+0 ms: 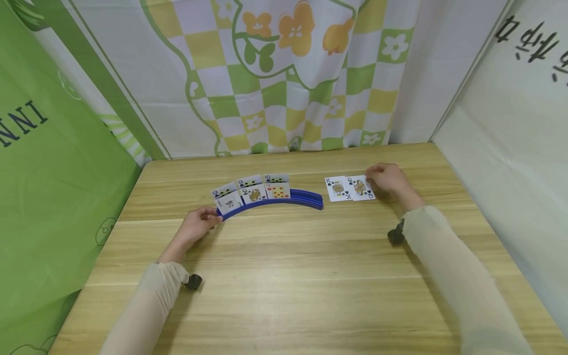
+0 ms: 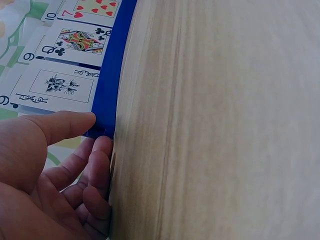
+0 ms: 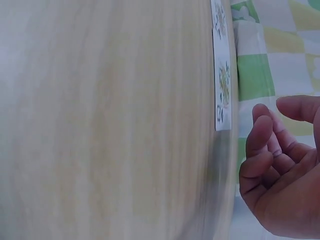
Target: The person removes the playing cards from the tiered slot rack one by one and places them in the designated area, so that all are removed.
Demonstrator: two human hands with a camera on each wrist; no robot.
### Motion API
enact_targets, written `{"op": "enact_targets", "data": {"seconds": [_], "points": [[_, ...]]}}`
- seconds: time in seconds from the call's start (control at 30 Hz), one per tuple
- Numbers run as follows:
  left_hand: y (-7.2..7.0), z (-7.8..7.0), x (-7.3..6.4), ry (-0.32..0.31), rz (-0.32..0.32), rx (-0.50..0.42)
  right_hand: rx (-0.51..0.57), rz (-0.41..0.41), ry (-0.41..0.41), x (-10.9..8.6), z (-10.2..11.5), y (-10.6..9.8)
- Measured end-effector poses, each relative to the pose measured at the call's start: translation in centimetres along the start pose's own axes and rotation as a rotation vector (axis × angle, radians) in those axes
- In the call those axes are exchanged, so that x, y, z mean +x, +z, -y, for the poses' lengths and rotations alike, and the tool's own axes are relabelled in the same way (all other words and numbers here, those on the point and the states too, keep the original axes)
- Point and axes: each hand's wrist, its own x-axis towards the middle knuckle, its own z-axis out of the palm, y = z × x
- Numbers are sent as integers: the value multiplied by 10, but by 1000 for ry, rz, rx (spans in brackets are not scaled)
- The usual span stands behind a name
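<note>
Just left of the loose, empty right hand [image 1: 389, 179] lies a white rectangular queen card [image 1: 360, 189], long axis front-to-back, while the left hand [image 1: 196, 226] pinches the left end of a curved blue plastic card holder [image 1: 306, 200].

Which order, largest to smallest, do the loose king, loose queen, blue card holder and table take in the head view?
1. Table
2. Blue card holder
3. Loose king and loose queen: too alike to rank.
</note>
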Motion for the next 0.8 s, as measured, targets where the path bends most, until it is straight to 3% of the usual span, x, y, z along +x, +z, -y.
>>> {"op": "enact_targets", "data": {"seconds": [0.5, 0.8], "points": [[1, 1, 1, 15, 5, 14, 194, 58, -36, -8, 18, 7], [1, 1, 1, 26, -3, 21, 165, 75, -50, -10, 23, 13]]}}
